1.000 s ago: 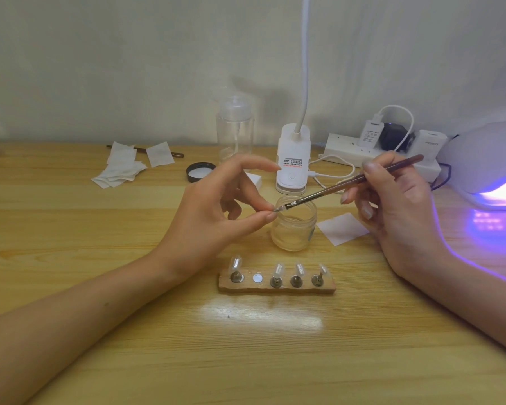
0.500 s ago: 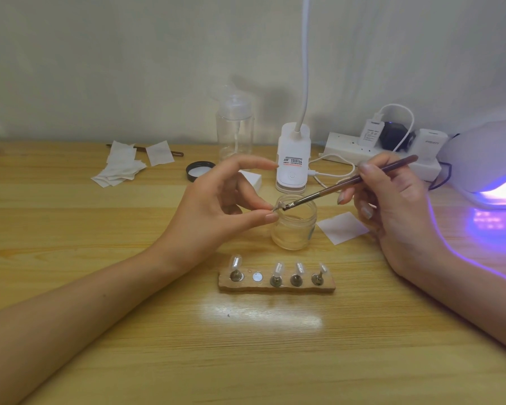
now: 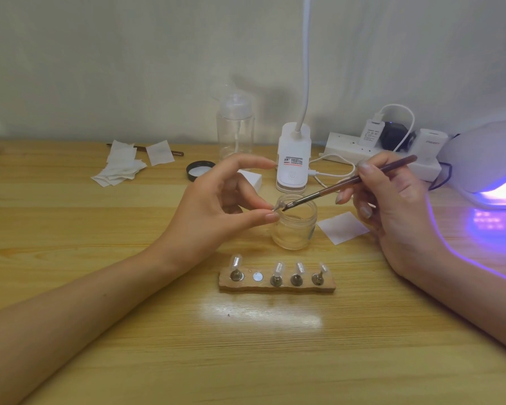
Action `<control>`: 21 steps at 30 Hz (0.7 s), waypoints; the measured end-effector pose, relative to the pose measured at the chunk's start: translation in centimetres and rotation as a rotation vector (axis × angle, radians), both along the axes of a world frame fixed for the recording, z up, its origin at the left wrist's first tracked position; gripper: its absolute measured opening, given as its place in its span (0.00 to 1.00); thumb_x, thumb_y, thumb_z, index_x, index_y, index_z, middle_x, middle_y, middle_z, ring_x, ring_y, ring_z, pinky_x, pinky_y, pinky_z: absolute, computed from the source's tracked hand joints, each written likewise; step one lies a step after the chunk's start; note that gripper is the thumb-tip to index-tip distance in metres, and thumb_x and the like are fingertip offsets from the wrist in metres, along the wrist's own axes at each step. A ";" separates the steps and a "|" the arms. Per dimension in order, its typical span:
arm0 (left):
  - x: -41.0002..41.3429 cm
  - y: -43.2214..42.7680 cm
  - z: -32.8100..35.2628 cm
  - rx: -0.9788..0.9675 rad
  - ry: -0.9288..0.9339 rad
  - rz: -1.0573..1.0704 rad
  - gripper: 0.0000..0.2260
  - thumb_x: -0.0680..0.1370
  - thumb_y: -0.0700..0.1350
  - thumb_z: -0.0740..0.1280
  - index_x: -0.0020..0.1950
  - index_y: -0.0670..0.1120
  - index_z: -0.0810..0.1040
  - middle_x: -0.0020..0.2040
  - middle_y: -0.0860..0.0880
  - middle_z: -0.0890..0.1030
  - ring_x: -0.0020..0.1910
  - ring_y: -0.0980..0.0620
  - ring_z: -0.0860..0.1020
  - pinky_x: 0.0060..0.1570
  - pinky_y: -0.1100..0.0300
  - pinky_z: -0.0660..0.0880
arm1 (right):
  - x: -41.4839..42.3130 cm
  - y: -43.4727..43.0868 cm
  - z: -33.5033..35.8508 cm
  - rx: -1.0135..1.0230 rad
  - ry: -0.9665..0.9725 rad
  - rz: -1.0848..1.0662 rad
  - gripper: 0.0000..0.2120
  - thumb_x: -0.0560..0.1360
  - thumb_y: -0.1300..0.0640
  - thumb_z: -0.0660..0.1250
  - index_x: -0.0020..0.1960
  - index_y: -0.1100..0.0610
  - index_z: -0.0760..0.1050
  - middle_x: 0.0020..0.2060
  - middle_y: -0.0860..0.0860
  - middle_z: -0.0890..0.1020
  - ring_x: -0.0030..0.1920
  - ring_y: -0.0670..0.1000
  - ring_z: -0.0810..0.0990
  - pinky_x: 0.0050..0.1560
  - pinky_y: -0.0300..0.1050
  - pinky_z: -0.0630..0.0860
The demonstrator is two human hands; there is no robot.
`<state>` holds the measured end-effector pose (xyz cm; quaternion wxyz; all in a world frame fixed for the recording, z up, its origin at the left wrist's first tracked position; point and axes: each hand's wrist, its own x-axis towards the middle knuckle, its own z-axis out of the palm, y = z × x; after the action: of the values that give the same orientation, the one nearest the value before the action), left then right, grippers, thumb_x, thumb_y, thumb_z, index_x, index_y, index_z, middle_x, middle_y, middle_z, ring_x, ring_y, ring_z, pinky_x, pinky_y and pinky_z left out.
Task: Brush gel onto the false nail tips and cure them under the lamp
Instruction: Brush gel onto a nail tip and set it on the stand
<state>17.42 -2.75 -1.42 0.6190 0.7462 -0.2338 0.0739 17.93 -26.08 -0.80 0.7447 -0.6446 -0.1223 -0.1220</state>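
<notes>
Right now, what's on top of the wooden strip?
Four metal stands holding clear nail tips sit on the wooden strip; the second spot from left holds only a bare silver disc. Under the stands is covered.

The left hand (image 3: 216, 211) and the right hand (image 3: 392, 206) were shown bare, as were the left forearm (image 3: 85, 311) and the right forearm (image 3: 465, 293), up to the edges of the view. The fingernails (image 3: 365, 212) were seen to be pale and rounded at the tips. The outer edge of the right forearm was rimmed by 1 thin line of violet light.
</notes>
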 end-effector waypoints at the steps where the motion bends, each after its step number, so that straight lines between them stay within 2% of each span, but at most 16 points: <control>1: 0.0 0.0 0.0 -0.001 0.000 0.002 0.26 0.68 0.44 0.77 0.65 0.49 0.77 0.37 0.50 0.83 0.44 0.46 0.85 0.52 0.36 0.78 | 0.0 0.0 0.0 -0.009 0.004 -0.007 0.09 0.76 0.49 0.66 0.38 0.49 0.71 0.31 0.54 0.82 0.25 0.47 0.64 0.25 0.34 0.61; 3: 0.0 0.0 -0.1 0.000 -0.005 0.008 0.25 0.69 0.43 0.78 0.65 0.49 0.77 0.37 0.50 0.82 0.43 0.48 0.84 0.46 0.40 0.79 | 0.1 -0.1 0.0 -0.019 0.010 -0.034 0.12 0.79 0.52 0.65 0.37 0.47 0.72 0.31 0.54 0.82 0.25 0.47 0.64 0.24 0.35 0.60; 6: 0.2 0.0 -0.2 0.012 -0.022 0.021 0.24 0.70 0.39 0.78 0.64 0.49 0.77 0.37 0.49 0.83 0.41 0.54 0.82 0.36 0.42 0.72 | 0.1 -0.2 0.0 0.044 0.000 -0.046 0.15 0.82 0.55 0.63 0.37 0.47 0.73 0.31 0.53 0.82 0.24 0.46 0.64 0.24 0.35 0.60; 9: 0.3 0.0 -0.3 0.011 -0.033 0.026 0.23 0.70 0.41 0.78 0.64 0.49 0.77 0.37 0.50 0.83 0.40 0.56 0.82 0.35 0.44 0.71 | 0.1 -0.2 0.1 0.082 -0.023 -0.009 0.12 0.80 0.52 0.63 0.37 0.47 0.71 0.32 0.52 0.83 0.24 0.46 0.65 0.25 0.34 0.62; 12: 0.3 0.0 -0.3 0.012 -0.040 0.023 0.23 0.70 0.42 0.77 0.64 0.49 0.77 0.37 0.50 0.83 0.40 0.57 0.82 0.34 0.45 0.70 | 0.1 0.0 0.0 0.038 -0.018 0.016 0.12 0.79 0.51 0.63 0.37 0.46 0.73 0.33 0.53 0.83 0.24 0.46 0.66 0.27 0.34 0.63; 18: 0.4 0.2 -0.5 0.016 -0.049 0.018 0.22 0.71 0.40 0.77 0.64 0.48 0.77 0.38 0.51 0.83 0.43 0.56 0.83 0.35 0.40 0.71 | 0.1 -0.1 -0.1 -0.006 0.013 0.001 0.10 0.78 0.48 0.66 0.37 0.46 0.73 0.33 0.54 0.83 0.25 0.46 0.66 0.25 0.35 0.61; 21: 0.4 0.2 -0.6 0.027 -0.064 0.020 0.22 0.72 0.39 0.78 0.64 0.49 0.78 0.39 0.51 0.84 0.44 0.55 0.83 0.34 0.45 0.69 | 0.1 -0.1 -0.1 -0.011 0.037 -0.025 0.10 0.78 0.49 0.65 0.39 0.47 0.71 0.32 0.54 0.83 0.25 0.47 0.65 0.24 0.35 0.61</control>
<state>17.86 -2.57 -2.01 0.6002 0.7541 -0.2468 0.1007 18.00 -26.16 -0.85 0.7419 -0.6521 -0.1011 -0.1186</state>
